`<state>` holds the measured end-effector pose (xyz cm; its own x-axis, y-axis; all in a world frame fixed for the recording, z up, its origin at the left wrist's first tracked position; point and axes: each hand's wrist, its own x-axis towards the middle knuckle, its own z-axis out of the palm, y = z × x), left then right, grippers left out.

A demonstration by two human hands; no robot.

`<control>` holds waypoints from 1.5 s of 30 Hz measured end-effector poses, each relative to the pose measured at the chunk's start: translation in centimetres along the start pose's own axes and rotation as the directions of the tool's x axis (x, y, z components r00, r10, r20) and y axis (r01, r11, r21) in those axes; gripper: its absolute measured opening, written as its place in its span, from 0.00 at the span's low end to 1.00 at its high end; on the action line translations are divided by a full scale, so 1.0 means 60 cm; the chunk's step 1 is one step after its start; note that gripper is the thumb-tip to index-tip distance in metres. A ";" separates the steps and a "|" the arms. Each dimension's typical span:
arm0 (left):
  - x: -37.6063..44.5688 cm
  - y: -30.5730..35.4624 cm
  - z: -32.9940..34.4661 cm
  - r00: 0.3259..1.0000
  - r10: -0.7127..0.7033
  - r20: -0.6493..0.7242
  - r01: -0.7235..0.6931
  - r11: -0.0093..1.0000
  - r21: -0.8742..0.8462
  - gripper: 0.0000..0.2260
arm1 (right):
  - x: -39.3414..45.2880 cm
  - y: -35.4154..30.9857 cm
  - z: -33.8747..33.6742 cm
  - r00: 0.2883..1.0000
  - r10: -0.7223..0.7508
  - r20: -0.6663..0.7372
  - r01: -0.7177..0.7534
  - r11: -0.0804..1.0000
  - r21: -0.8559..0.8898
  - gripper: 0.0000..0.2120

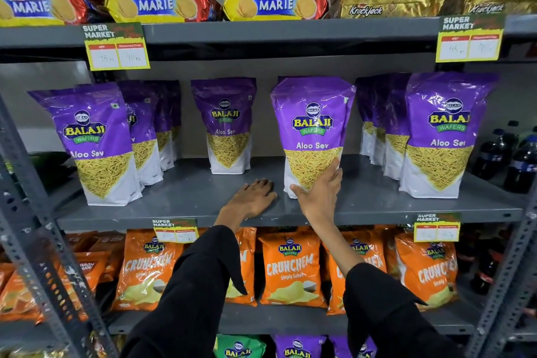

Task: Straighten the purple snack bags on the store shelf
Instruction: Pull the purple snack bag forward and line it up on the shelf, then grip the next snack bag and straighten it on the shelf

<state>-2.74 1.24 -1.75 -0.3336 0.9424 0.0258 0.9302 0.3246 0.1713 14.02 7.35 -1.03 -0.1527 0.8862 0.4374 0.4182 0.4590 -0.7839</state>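
Middle shelf [189, 197] of a store rack, left to right. Far-left row [96, 142] of purple bags: the front bag leans left and sits askew of those behind it, so by appearance it is yet to be straightened. Lone bag [225, 125]: upright, facing out, but set well back from the shelf edge. Centre bag [312, 131]: upright near the front, currently in hand. Right row [441, 134]: front bag upright, those behind turned somewhat sideways. Judged roughly midway; the left and right rows remain. Left hand [251, 197]: flat and spread, palm down on the bare shelf, holding nothing. Right hand [319, 192]: opened wide, cupping the centre bag's lower front and bottom corner, fingers pressed to it.
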 end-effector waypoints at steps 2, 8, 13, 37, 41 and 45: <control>0.001 -0.001 0.000 1.000 0.001 -0.001 -0.001 1.000 0.003 0.29 | 0.000 -0.001 0.001 1.000 0.003 -0.004 -0.003 1.000 -0.001 0.61; 0.000 0.000 0.000 1.000 0.008 -0.016 -0.008 1.000 0.002 0.29 | -0.001 0.001 0.001 1.000 -0.004 0.014 0.004 1.000 0.004 0.61; -0.020 0.002 -0.012 0.995 0.002 -0.103 -0.012 0.995 -0.097 0.27 | -0.020 0.001 -0.005 0.999 -0.009 -0.032 0.012 0.995 0.101 0.60; -0.108 -0.350 -0.060 0.992 -0.079 -0.101 0.079 0.997 -0.001 0.25 | 0.021 -0.262 0.332 0.966 0.133 0.224 -0.157 0.983 0.093 0.63; -0.097 -0.355 -0.052 0.993 -0.098 -0.067 0.102 0.994 0.047 0.27 | 0.042 -0.256 0.355 0.962 0.176 0.208 -0.188 0.981 0.038 0.69; -0.092 -0.358 -0.047 0.993 -0.090 -0.075 0.094 0.994 0.054 0.28 | 0.055 -0.246 0.364 0.958 0.173 0.228 -0.189 0.981 0.051 0.63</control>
<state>-21.32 -11.19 -2.81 -0.4264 0.9006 0.0844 0.9017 0.4157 0.1192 -12.22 4.87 2.37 -0.2779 0.9430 0.1831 0.3931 0.2856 -0.8740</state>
